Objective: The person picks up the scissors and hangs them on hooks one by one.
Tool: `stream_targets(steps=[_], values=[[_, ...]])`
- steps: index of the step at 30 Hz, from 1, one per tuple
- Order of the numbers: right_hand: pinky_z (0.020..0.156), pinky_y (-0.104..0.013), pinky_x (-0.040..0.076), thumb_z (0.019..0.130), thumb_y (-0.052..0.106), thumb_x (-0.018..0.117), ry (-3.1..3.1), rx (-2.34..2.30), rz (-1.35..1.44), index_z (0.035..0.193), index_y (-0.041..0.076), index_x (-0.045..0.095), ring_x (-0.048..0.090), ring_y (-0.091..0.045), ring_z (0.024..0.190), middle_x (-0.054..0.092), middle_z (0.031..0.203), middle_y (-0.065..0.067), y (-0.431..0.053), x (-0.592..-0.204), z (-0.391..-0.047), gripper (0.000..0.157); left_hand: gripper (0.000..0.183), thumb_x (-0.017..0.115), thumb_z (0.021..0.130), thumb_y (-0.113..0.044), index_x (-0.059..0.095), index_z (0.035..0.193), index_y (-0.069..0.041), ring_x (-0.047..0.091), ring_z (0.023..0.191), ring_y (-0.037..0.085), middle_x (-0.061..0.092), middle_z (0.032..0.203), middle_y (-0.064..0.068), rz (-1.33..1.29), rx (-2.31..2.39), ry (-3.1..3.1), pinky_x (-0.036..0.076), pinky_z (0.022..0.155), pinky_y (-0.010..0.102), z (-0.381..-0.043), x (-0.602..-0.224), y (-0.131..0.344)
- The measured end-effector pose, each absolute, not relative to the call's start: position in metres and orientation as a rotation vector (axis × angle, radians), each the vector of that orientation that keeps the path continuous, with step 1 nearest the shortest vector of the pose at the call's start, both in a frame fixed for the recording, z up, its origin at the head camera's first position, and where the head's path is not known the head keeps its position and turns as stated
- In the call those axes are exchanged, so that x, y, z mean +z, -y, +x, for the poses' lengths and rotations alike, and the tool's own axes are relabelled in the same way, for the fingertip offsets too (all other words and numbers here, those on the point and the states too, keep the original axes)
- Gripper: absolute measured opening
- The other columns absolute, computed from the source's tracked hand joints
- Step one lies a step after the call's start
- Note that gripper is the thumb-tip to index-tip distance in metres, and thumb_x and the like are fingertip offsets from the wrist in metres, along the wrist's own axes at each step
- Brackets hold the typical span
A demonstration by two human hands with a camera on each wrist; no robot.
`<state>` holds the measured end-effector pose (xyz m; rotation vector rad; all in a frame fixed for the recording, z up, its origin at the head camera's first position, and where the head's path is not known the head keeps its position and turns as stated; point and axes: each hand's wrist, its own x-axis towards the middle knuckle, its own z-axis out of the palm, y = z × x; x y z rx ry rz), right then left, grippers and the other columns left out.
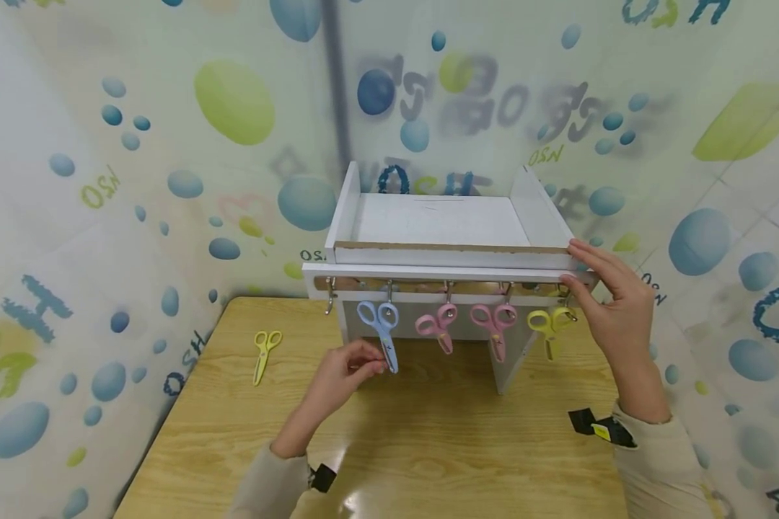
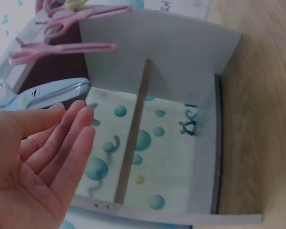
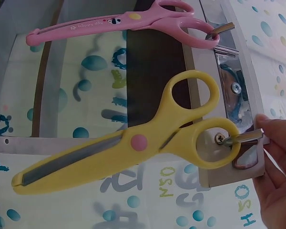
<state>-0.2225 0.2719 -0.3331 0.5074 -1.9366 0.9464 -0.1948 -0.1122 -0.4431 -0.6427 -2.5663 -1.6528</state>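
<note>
My right hand (image 1: 623, 306) grips the right end of a white shelf unit (image 1: 396, 274), fingers over the top and thumb at the front rail. Beside the blade of a pair of light-blue scissors (image 1: 383, 331) is my left hand (image 1: 344, 378), fingers loosely bent and fingertips right at the blade. Those scissors hang by a handle loop from a hook. Two pairs of pink scissors, one left (image 1: 437, 328) and one right (image 1: 495, 328), hang further along. Nearest my right hand, yellow scissors (image 3: 138, 140) dangle from the end hook (image 3: 245, 137).
Another pair of yellow scissors (image 1: 264, 357) lies on the wooden table (image 1: 201, 432), left of the unit. The leftmost hook (image 1: 329, 295) on the rail carries no scissors. A patterned curtain (image 1: 234, 180) surrounds the table behind and at both sides.
</note>
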Motion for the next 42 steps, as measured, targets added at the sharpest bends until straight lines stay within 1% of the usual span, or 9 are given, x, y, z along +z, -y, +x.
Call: stream_targets(steps=[5,8,12,16,24,28,33,38,42], values=[[0.069,-0.01,0.034,0.073,-0.018,0.077,1.939,0.93,0.501,0.121,0.004,0.072,0.06,0.006,0.12,0.07,0.123,-0.02,-0.271,-0.332,-0.222,0.053,0.012,0.067,0.094,-0.008,0.071,0.101,0.001,0.073,0.088,0.024,0.075,0.097,0.016,-0.633,-1.596,2.667,0.056,0.067,0.022,-0.202,-0.466,0.132],[0.068,-0.011,0.033,0.074,-0.018,0.077,1.94,0.933,0.498,0.121,0.004,0.072,0.061,0.005,0.12,0.07,0.123,-0.019,-0.271,-0.332,-0.221,0.053,0.012,0.067,0.095,-0.01,0.072,0.102,-0.002,0.072,0.09,0.022,0.075,0.099,0.014,-0.499,-1.543,2.752,0.054,0.071,0.021,-0.21,-0.481,0.15],[0.069,-0.011,0.034,0.074,-0.018,0.076,1.941,0.947,0.495,0.121,0.004,0.072,0.061,0.005,0.119,0.07,0.124,-0.019,-0.271,-0.332,-0.221,0.052,0.012,0.067,0.095,-0.012,0.072,0.102,-0.004,0.071,0.092,0.026,0.075,0.101,0.013,-0.208,-1.39,2.867,0.057,0.074,0.031,-0.222,-0.503,0.18],[0.065,-0.011,0.032,0.074,-0.018,0.077,1.938,0.938,0.491,0.121,0.004,0.072,0.061,0.005,0.119,0.07,0.123,-0.019,-0.271,-0.332,-0.221,0.052,0.02,0.064,0.097,-0.015,0.07,0.109,0.0,0.071,0.098,0.035,0.073,0.108,0.019,0.049,-1.162,2.948,0.057,0.081,0.045,-0.233,-0.521,0.215],[0.067,-0.01,0.034,0.073,-0.019,0.076,1.932,0.95,0.5,0.12,0.003,0.072,0.061,0.004,0.119,0.07,0.123,-0.02,-0.271,-0.333,-0.222,0.052,0.036,0.059,0.099,-0.021,0.062,0.121,0.008,0.066,0.101,0.042,0.066,0.119,0.028,0.454,-0.81,3.024,0.055,0.078,0.05,-0.245,-0.548,0.271],[0.072,-0.01,0.038,0.072,-0.02,0.076,1.922,0.97,0.516,0.12,0.001,0.072,0.062,0.002,0.12,0.07,0.123,-0.022,-0.271,-0.333,-0.223,0.052,0.037,0.061,0.097,-0.023,0.06,0.111,0.011,0.063,0.09,0.043,0.061,0.106,0.032,0.611,-0.727,3.038,0.052,0.068,0.048,-0.245,-0.555,0.287],[0.07,-0.01,0.038,0.072,-0.021,0.076,1.921,0.977,0.52,0.119,0.0,0.072,0.062,0.002,0.12,0.07,0.123,-0.021,-0.271,-0.334,-0.223,0.051,0.028,0.059,0.095,-0.018,0.06,0.091,0.009,0.057,0.069,0.032,0.059,0.084,0.025,0.667,-0.671,3.079,0.045,0.052,0.039,-0.246,-0.559,0.297],[0.068,-0.009,0.036,0.073,-0.02,0.076,1.925,0.969,0.51,0.12,0.002,0.072,0.062,0.002,0.12,0.07,0.123,-0.02,-0.271,-0.334,-0.223,0.052,0.026,0.062,0.094,-0.015,0.061,0.079,0.005,0.051,0.059,0.024,0.056,0.066,0.014,0.595,-0.74,3.098,0.04,0.048,0.033,-0.249,-0.56,0.301],[0.067,-0.01,0.035,0.073,-0.019,0.076,1.931,0.953,0.506,0.121,0.003,0.072,0.062,0.003,0.12,0.07,0.123,-0.02,-0.271,-0.333,-0.222,0.052,0.025,0.066,0.092,-0.015,0.065,0.081,0.008,0.053,0.06,0.022,0.061,0.067,0.012,0.583,-0.83,3.093,0.04,0.05,0.03,-0.249,-0.562,0.302]])
